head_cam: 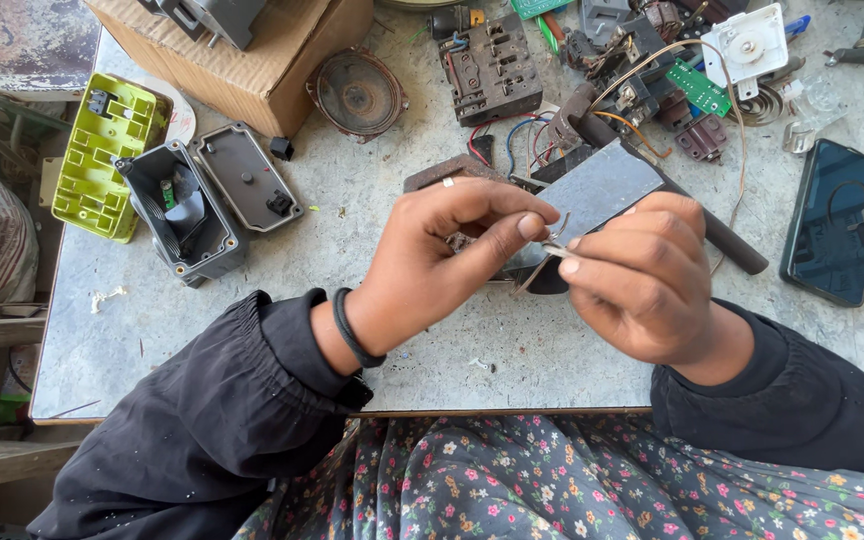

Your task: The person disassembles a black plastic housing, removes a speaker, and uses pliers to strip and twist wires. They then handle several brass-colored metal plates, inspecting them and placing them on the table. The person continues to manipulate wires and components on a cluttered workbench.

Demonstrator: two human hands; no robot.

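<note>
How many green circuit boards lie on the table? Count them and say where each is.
2. One small green circuit board lies among the parts at upper right; another green circuit board is cut off by the top edge. More may hide in the clutter.

The small metal part (550, 248) pinched between the left hand (442, 265) and right hand (642, 280) is mostly hidden by fingertips and too small to identify, while the cardboard box (262, 60) at the far edge is cut off.
</note>
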